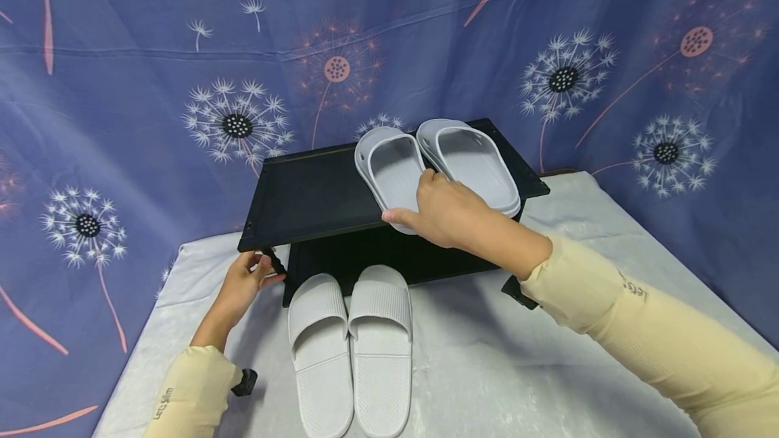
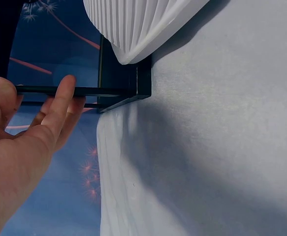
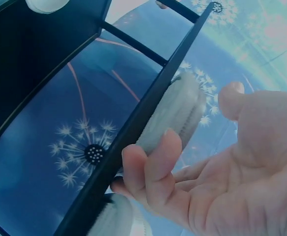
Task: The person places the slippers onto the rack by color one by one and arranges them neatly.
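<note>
My left hand (image 1: pixel 242 284) grips a thin upright bar (image 2: pixel 91 91) at the left end of a black two-tier shoe rack (image 1: pixel 310 191), thumb and fingers on either side of it. On the right half of the top board sit two pale grey clogs, the left clog (image 1: pixel 389 167) beside the right clog (image 1: pixel 477 161). My right hand (image 1: pixel 447 211) is over their near ends, fingers bent down between them and thumb spread along the left clog's near edge. In the right wrist view, the thumb (image 3: pixel 232 98) stands apart from the bent fingers at the board's edge.
Two white slides, a left slide (image 1: pixel 322 357) and a right slide (image 1: pixel 381 350), lie side by side before the rack, strap ends toward it. A white cloth (image 1: pixel 475 370) covers the table. Behind hangs a blue dandelion-print curtain (image 1: pixel 152 120).
</note>
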